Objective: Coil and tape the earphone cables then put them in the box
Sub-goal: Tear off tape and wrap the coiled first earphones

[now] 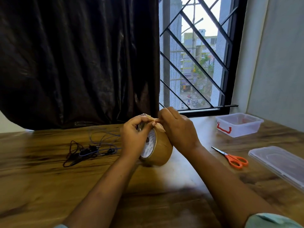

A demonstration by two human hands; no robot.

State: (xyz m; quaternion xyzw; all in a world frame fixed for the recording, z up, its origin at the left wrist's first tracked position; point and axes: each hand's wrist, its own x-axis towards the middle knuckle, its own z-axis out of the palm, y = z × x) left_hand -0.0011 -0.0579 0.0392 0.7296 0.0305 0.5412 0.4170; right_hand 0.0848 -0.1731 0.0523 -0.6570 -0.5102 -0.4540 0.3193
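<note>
The left hand curls its fingers over the top edge of a brown roll of tape, which stands on its edge on the tabletop. The right hand pinches the loose tape end just above the roll. The earphone cables lie tangled left of the left hand. Scissors lie right of the right hand, with the open box beyond them and its lid farther right.

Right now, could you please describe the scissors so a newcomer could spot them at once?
Start at the barred window. On the wooden table below, the scissors lie in front of the clear box, left of the flat lid. Their orange handles set them apart.
</note>
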